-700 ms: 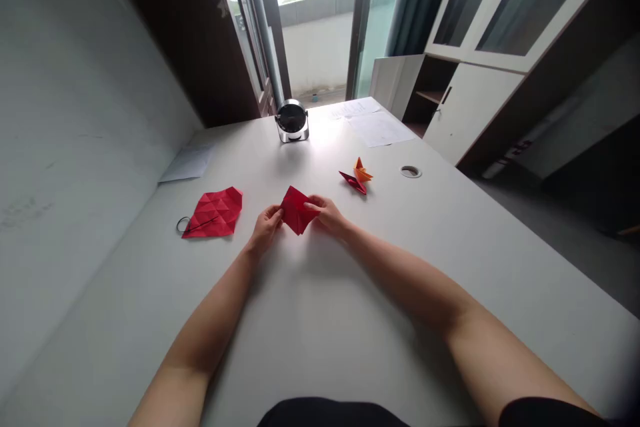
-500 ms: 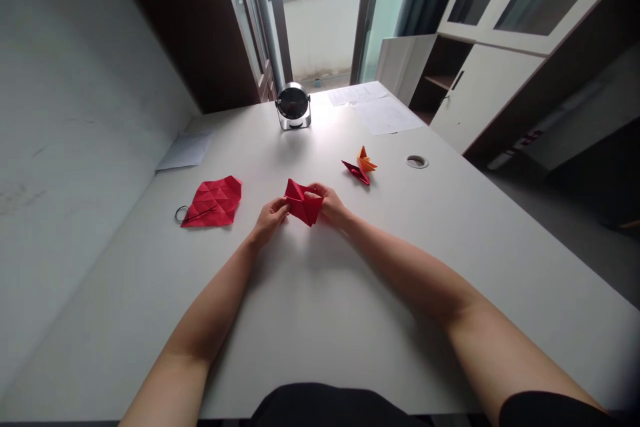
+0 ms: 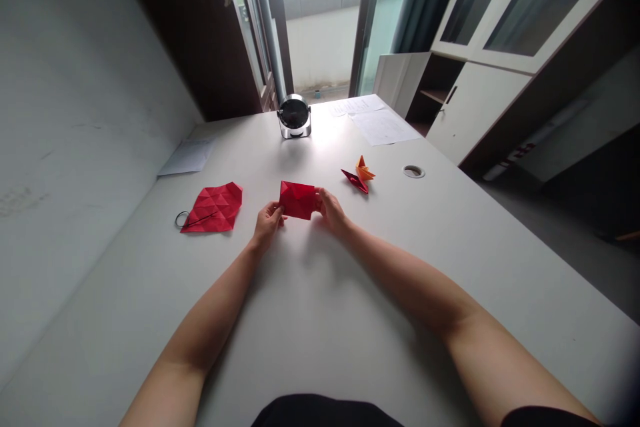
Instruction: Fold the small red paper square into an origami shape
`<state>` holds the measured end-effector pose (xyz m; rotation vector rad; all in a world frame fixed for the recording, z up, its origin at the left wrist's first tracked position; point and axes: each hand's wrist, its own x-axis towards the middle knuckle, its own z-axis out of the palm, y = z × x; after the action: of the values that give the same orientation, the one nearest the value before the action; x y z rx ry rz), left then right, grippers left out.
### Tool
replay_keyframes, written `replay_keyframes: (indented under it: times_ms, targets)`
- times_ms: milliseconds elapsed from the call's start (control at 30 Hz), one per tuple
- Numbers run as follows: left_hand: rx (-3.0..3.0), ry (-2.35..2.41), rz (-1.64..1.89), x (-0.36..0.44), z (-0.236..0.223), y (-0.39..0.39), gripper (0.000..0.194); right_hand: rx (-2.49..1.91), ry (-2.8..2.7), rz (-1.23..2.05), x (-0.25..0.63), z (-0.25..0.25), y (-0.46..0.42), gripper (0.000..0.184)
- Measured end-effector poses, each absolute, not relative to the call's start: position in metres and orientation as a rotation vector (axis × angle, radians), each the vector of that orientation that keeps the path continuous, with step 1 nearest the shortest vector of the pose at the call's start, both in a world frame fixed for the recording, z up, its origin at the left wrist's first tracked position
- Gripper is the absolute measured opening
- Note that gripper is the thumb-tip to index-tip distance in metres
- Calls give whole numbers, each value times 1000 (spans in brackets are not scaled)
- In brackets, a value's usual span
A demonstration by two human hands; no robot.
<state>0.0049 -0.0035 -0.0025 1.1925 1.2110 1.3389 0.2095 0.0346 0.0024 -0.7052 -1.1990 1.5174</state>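
A folded piece of red paper (image 3: 298,200) is held up between my two hands above the white table. My left hand (image 3: 269,221) pinches its left edge between thumb and fingers. At its right edge, my right hand (image 3: 329,207) grips the paper, with some fingers hidden behind it. The paper now looks like a flat rectangle with crease lines. Beyond my right hand lie a dark red folded paper boat (image 3: 356,181) and an orange folded paper piece (image 3: 364,169), touching each other.
On the left lies a creased red paper sheet (image 3: 216,207) with a thin black cord loop (image 3: 182,219) on it. A round black-and-silver device (image 3: 294,116) stands at the back. Printed papers (image 3: 385,128) lie back right, near a cable hole (image 3: 414,172). Another sheet (image 3: 186,157) lies by the wall.
The red paper went from an opened, pointed shape to a flat rectangle. My right hand shifted from its inner fold to the right edge. The view tilted slightly up.
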Motion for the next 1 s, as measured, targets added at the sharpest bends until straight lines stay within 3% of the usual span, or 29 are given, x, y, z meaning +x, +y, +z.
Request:
replay_keyframes:
  times_ms: [300,633,867,1000]
  targets:
    - [1313,1145,1246,9,0,-7,37,-839,-1337,1300,201,-1,33,32]
    - [1365,1123,1244,12,6,-9,45,-791,-1298,1582,200,0,30,48]
    - [1400,1045,1318,20,10,-13,51,-940,-1560,1192,205,0,30,42]
    - [1406,1027,1269,20,7,-13,41,-972,-1612,1146,206,-2,31,40]
